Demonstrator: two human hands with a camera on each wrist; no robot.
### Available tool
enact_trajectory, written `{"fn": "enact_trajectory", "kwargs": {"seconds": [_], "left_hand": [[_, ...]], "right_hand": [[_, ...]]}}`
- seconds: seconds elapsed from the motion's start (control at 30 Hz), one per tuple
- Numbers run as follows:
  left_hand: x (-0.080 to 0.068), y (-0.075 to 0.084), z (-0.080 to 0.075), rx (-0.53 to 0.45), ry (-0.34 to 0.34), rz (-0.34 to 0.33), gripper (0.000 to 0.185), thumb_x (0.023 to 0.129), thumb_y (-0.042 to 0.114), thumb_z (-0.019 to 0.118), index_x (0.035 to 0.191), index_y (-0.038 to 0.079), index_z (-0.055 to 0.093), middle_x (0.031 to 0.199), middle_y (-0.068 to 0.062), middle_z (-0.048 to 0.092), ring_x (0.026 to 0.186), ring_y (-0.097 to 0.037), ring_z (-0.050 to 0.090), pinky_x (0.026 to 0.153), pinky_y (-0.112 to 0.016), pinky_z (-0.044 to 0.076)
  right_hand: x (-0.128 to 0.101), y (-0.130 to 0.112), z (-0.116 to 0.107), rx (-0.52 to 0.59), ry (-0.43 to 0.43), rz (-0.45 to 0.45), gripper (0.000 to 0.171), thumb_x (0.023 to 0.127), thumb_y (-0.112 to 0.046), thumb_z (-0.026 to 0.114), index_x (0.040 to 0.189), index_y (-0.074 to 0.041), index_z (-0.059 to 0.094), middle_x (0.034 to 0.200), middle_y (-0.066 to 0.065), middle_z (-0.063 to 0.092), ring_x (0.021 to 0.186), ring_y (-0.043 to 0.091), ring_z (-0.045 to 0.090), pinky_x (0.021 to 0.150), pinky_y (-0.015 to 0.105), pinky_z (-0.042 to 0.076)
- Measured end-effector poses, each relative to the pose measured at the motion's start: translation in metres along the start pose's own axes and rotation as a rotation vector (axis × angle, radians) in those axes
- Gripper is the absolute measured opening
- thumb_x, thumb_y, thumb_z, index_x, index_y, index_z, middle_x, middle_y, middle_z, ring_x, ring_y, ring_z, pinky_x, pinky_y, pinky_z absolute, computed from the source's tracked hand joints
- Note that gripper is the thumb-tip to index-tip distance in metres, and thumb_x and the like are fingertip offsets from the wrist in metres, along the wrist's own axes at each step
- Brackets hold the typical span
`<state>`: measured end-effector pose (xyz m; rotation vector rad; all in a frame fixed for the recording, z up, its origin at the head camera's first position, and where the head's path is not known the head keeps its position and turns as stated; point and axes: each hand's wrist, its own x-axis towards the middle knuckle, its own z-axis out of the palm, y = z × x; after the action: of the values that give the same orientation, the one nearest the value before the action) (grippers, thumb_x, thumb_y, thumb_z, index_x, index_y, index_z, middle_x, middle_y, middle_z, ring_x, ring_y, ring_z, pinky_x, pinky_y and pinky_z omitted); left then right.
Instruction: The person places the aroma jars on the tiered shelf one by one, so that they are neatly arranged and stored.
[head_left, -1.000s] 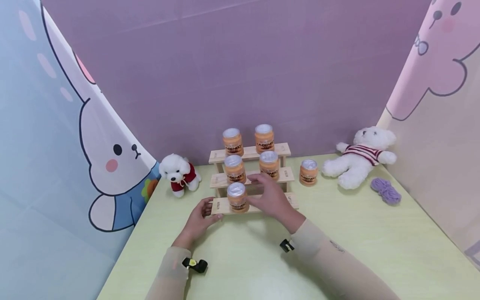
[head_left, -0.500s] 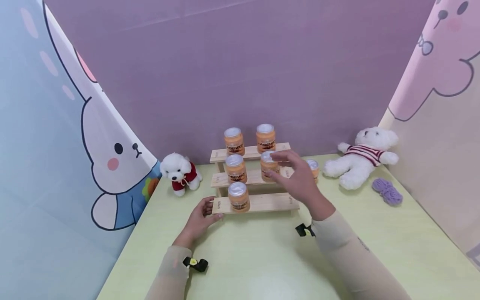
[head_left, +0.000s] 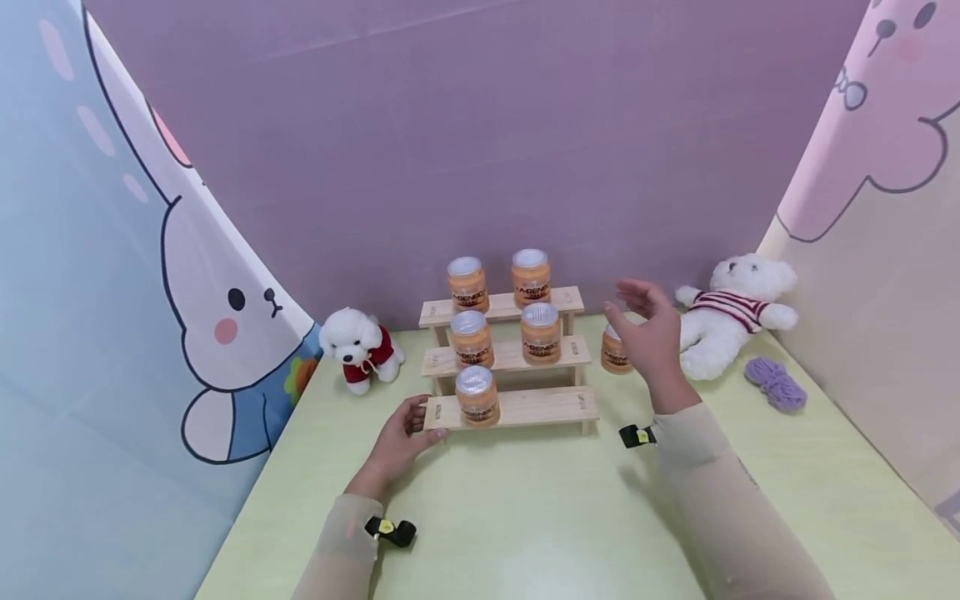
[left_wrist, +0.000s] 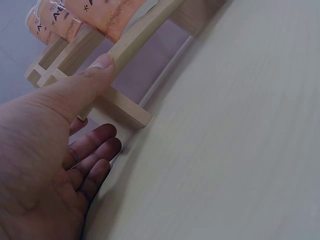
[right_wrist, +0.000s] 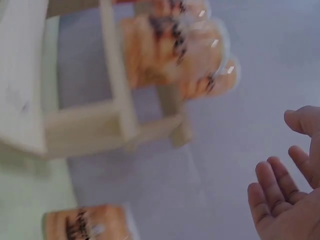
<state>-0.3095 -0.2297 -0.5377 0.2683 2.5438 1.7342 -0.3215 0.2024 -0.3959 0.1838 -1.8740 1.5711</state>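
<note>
A three-step wooden stand bears several orange jars with silvery lids. Two jars are on the top step, two on the middle, and one jar on the left of the bottom step. My left hand pinches the left end of the bottom step. In the left wrist view its thumb lies along the board's edge, the other fingers loosely bent beside the leg. My right hand is raised, fingers spread and holding nothing, partly in front of a lone jar standing on the table right of the stand.
A white toy dog in a red top sits left of the stand. To the right, a white teddy bear in a striped sweater leans near the wall, with a purple yarn skein before it. A purple backdrop rises behind the table.
My right hand has moved from beside the bottom-step jar, past the middle-step jar, rightward to the lone jar. My left hand has stayed at the stand's end.
</note>
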Motion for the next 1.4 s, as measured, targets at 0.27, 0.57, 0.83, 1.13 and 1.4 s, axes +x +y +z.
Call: {"fn": "enact_trajectory", "kwargs": {"seconds": [0.27, 0.57, 0.83, 1.13, 1.4], "left_hand": [[-0.002, 0.003, 0.000, 0.008, -0.001, -0.003, 0.071, 0.090, 0.022, 0.086, 0.151, 0.013, 0.049, 0.128, -0.009, 0.064, 0.116, -0.024, 0.062, 0.103, -0.040, 0.050], [-0.001, 0.002, -0.001, -0.004, -0.004, -0.002, 0.070, 0.090, 0.022, 0.086, 0.149, 0.014, 0.049, 0.127, -0.008, 0.064, 0.115, -0.024, 0.062, 0.103, -0.041, 0.050], [0.000, 0.001, -0.001, 0.002, -0.004, -0.001, 0.071, 0.089, 0.023, 0.086, 0.150, 0.015, 0.049, 0.127, -0.008, 0.064, 0.115, -0.024, 0.062, 0.103, -0.040, 0.050], [0.000, 0.001, -0.001, 0.003, -0.004, -0.007, 0.073, 0.089, 0.025, 0.087, 0.150, 0.015, 0.049, 0.127, -0.008, 0.063, 0.115, -0.024, 0.062, 0.104, -0.042, 0.049], [-0.001, 0.002, -0.001, 0.010, -0.003, -0.009, 0.073, 0.089, 0.026, 0.087, 0.151, 0.015, 0.049, 0.128, -0.008, 0.063, 0.116, -0.024, 0.062, 0.104, -0.042, 0.048]], "right_hand": [[0.009, 0.063, -0.004, -0.036, -0.039, 0.152, 0.053, 0.093, -0.015, 0.081, 0.140, -0.001, 0.061, 0.142, 0.018, 0.059, 0.134, 0.035, 0.053, 0.115, 0.045, 0.041], [0.003, 0.091, -0.008, -0.074, -0.098, 0.342, 0.062, 0.096, -0.018, 0.077, 0.151, -0.004, 0.052, 0.157, 0.020, 0.046, 0.145, 0.037, 0.043, 0.120, 0.047, 0.035], [-0.005, 0.113, -0.009, -0.117, -0.167, 0.395, 0.075, 0.097, -0.012, 0.073, 0.161, -0.001, 0.034, 0.158, 0.030, 0.040, 0.143, 0.044, 0.041, 0.116, 0.054, 0.037], [-0.013, 0.135, -0.009, -0.110, -0.176, 0.435, 0.081, 0.099, -0.013, 0.071, 0.163, 0.001, 0.024, 0.158, 0.030, 0.039, 0.142, 0.042, 0.041, 0.118, 0.051, 0.036], [-0.016, 0.138, -0.008, -0.100, -0.181, 0.451, 0.077, 0.101, -0.015, 0.070, 0.164, -0.004, 0.027, 0.156, 0.029, 0.042, 0.140, 0.040, 0.044, 0.114, 0.050, 0.040]]}}
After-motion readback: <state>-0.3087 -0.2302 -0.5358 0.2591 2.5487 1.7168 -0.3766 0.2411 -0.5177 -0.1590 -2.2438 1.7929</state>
